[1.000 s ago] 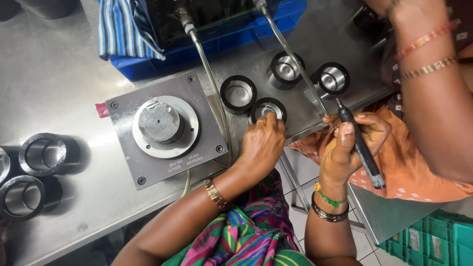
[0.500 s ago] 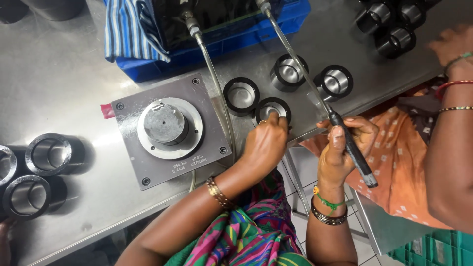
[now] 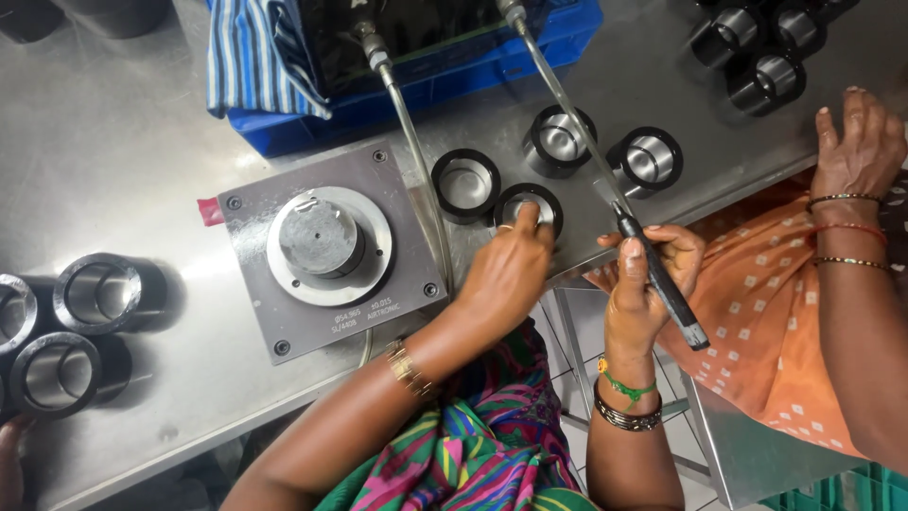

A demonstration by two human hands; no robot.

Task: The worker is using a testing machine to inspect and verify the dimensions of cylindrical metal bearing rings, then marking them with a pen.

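Over the last second the co-worker's bangled hand [image 3: 856,142] has drawn away from the middle of the view and now rests flat on the far edge of the steel counter [image 3: 132,142], so the space around the person's own hands is freer. The left hand [image 3: 511,270] has stayed put, fingers curled down onto the black-rimmed metal ring [image 3: 528,203] lying near the counter's front edge, pressing or gripping its rim. The right hand [image 3: 648,274] stays closed around the black-handled air nozzle on a thin steel tube [image 3: 653,274], held just off the counter's edge, right of that ring. Three similar rings [image 3: 465,182] sit just behind, and the grey square gauge plate with a round central plug [image 3: 326,248] lies to the left. A blue plastic crate [image 3: 416,95] and its two hoses crowd the back; more dark sleeves [image 3: 95,293] wait far left.
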